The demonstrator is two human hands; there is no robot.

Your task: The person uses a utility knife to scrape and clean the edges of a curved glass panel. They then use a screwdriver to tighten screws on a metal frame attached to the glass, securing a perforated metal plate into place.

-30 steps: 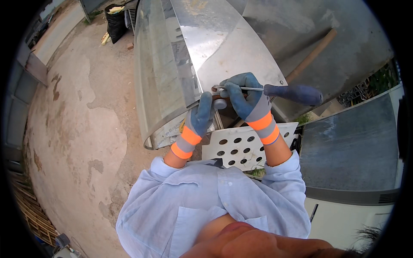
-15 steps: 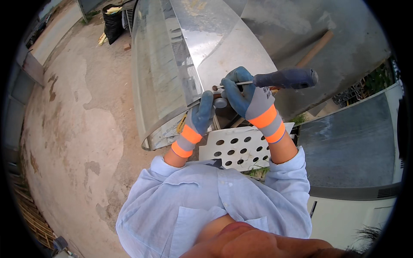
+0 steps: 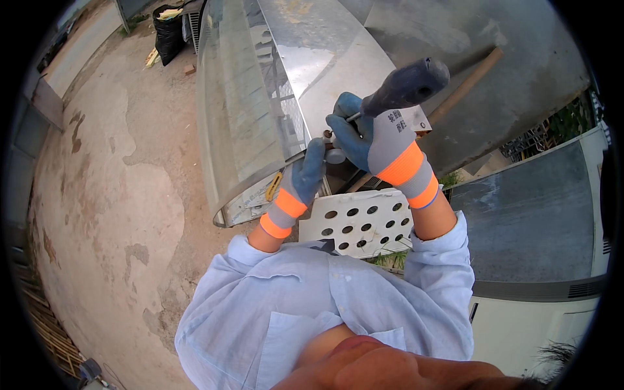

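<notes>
While R hand's [image 3: 375, 138] grip is closed on the screwdriver's [image 3: 406, 84] shaft, near metal panel's [image 3: 344, 62] edge, from here L hand's [image 3: 307, 172] grip is unclear; tool's prob. stiff, handle-heavy, best held by handle.

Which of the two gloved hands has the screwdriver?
The right hand: its fingers close around the shaft of the dark-handled screwdriver. The left hand has no screwdriver and sits by the metal panel's near edge.
</notes>
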